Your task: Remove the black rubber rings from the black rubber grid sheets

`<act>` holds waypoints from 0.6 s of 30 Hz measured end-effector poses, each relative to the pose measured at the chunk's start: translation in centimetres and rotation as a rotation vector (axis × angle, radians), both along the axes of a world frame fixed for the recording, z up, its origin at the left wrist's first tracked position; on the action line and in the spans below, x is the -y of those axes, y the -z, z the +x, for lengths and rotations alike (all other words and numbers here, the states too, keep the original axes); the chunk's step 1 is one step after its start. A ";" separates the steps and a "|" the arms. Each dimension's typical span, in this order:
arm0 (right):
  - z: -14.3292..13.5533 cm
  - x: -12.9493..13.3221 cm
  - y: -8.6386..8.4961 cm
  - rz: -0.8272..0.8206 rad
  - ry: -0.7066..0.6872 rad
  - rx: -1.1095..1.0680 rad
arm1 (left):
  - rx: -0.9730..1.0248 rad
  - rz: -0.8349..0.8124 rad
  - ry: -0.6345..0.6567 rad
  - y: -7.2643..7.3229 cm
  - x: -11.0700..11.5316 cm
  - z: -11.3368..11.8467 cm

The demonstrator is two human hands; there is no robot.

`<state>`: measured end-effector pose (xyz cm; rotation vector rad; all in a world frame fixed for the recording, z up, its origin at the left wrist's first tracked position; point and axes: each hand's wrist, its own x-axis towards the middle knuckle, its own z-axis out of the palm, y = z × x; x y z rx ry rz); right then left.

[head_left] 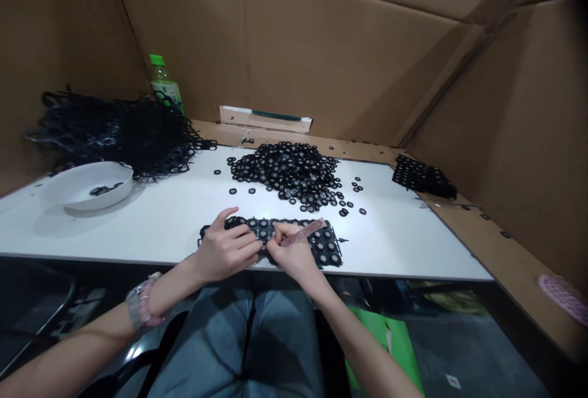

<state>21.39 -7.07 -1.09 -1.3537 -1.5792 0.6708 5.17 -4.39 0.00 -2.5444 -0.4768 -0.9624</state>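
Note:
A black sheet of joined round pieces with pale centres lies at the table's front edge. My left hand rests across its left part, thumb stretched out and fingers spread a little over the rings. Pinched in my right hand is a slim, clear stick-like tool with reddish marks, slanting up to the right. Its working tip is hidden by my fingers, down at the middle of the sheet. Just beyond is a heap of loose black rings, with strays around it.
A white bowl with some black bits stands at left. Behind it sprawls a tangle of black scrap strips near a green-capped bottle. More black sheets lie at far right. Cardboard walls enclose the white table.

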 end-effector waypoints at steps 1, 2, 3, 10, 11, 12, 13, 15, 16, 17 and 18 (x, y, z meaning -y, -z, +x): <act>0.0 0.0 0.0 -0.004 -0.007 -0.014 | -0.014 -0.017 0.000 -0.1 0.0 -0.1; 0.1 0.0 0.0 -0.020 -0.016 -0.039 | -0.053 -0.047 0.006 -0.3 0.0 -0.2; 0.3 0.0 -0.1 -0.055 -0.030 -0.084 | -0.113 -0.099 0.015 -0.8 0.0 -0.4; 2.7 -2.0 -1.9 -0.142 0.082 -0.598 | -0.230 -0.642 -0.033 -4.7 -1.4 -0.1; 2.9 -2.6 -2.0 -0.104 0.092 -0.574 | -0.181 -0.683 -0.083 -4.7 -2.0 0.4; 3.0 -3.2 -2.0 -0.074 0.098 -0.537 | -0.146 -0.720 -0.129 -4.5 -2.7 0.9; 3.1 -3.8 -1.9 -0.055 0.106 -0.498 | -0.134 -0.758 -0.159 -4.1 -3.4 1.5; 3.2 -4.7 -1.3 -0.041 0.126 -0.437 | -0.162 -0.839 -0.171 -3.1 -4.7 2.8; 3.2 -5.0 -1.0 -0.047 0.135 -0.414 | -0.184 -0.878 -0.165 -2.7 -5.1 3.3; 3.2 -5.2 -0.7 -0.055 0.141 -0.388 | -0.206 -0.915 -0.157 -2.3 -5.4 3.7; 3.1 -5.3 -0.4 -0.061 0.144 -0.357 | -0.222 -0.945 -0.150 -2.0 -5.6 4.1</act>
